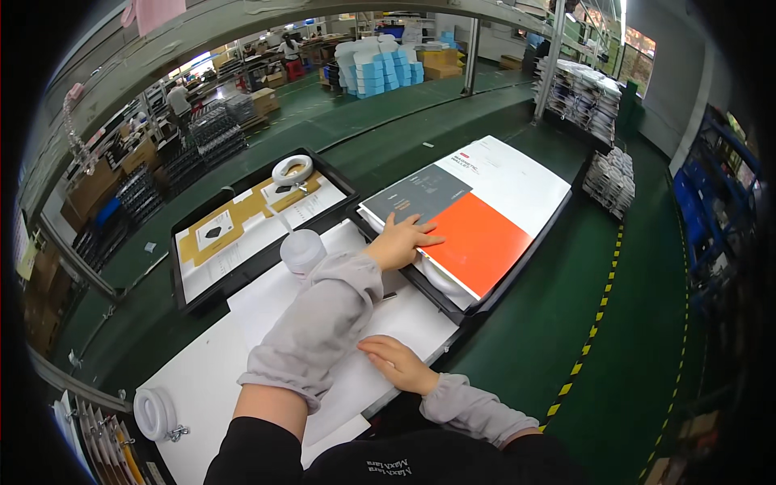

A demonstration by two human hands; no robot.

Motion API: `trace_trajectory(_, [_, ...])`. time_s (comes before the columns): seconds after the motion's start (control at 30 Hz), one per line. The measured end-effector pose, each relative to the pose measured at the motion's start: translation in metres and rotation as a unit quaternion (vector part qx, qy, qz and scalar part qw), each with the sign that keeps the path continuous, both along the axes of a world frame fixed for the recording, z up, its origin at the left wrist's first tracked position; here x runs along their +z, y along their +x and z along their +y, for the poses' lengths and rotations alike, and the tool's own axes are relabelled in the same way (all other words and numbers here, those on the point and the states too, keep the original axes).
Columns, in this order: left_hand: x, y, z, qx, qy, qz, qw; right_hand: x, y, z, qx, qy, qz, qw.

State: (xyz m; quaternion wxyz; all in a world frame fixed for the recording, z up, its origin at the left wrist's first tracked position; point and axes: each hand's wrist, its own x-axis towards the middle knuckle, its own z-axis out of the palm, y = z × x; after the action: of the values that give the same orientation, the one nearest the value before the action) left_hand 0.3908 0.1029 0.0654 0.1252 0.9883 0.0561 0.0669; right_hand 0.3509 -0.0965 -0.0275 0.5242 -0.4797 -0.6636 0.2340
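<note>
The glossy printed sheet (488,236) tops the black tray (462,314); left hand (396,245) spreads its fingers over the near edge, right hand (402,366) hovers empty, fingers loosely extended, by the desk (194,376); probably light, bendy, slippery; best held by opposite edges.

**Partly Out of Sight**

A rounded white object (441,280) lies mostly hidden beneath a glossy grey, orange and white printed sheet (485,234), whose smallest lettering is unreadable. A gathered light-grey sleeve (319,311) masks part of a translucent plastic bottle (302,249), while the top edge crops a pink cloth (153,12).
</note>
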Motion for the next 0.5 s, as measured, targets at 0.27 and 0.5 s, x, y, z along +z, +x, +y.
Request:
trace_trajectory(0.27, [-0.015,-0.002,-0.011,0.021,0.030,-0.087,0.996,-0.003,0.005,0.002,0.002,-0.015,0.035,0.999])
trace_trajectory(0.5, [-0.019,-0.006,-0.001,0.007,0.037,-0.117,0.992,-0.003,0.006,0.002,-0.002,-0.018,0.076,0.997])
